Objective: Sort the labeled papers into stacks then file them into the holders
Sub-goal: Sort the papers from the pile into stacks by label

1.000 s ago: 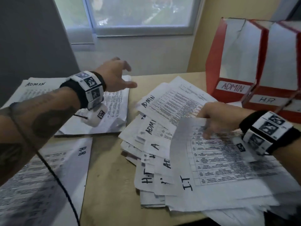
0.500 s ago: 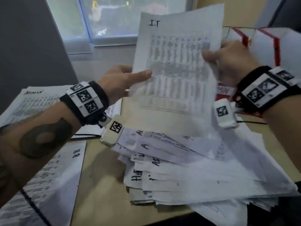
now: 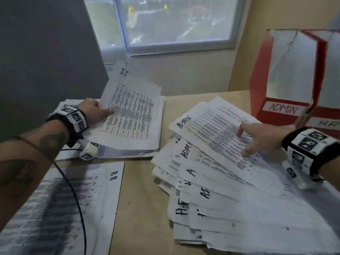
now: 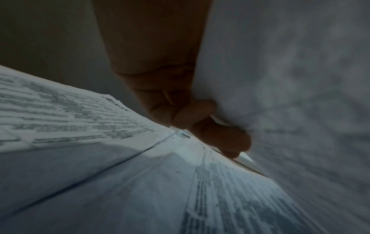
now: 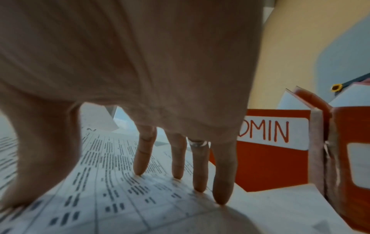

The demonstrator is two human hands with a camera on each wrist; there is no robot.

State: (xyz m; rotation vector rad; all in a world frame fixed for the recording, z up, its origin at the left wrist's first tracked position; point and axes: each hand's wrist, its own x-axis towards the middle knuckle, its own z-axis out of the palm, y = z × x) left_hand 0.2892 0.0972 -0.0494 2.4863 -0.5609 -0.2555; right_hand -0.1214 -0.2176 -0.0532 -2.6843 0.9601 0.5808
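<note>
The IT sheet (image 3: pixel 128 105), which 0.5 s ago was held upright in front of the window between both hands, now tilts low over the far-left stack (image 3: pixel 147 144), and only the left hand (image 3: pixel 93 112) has it, thumb on top and fingers curled under its left edge; the left wrist view shows those fingers (image 4: pixel 212 126) wrapped round the paper's edge above an ADMIN-marked page. The near-left HR stack (image 3: pixel 82 199) is cut off by the picture's edge and partly covered by the forearm. On the fanned unsorted pile (image 3: pixel 211 208) many labels are half hidden under overlapping sheets. The right hand (image 3: pixel 257 138) has let go and dropped onto the pile's top ADMIN sheet (image 3: pixel 217 129), holding nothing, its straight, spread fingertips (image 5: pixel 220 196) pressing the print. Behind it stand the red ADMIN holder (image 3: pixel 261 80) and the HR holder (image 3: pixel 327 124), the latter cropped at the right.
</note>
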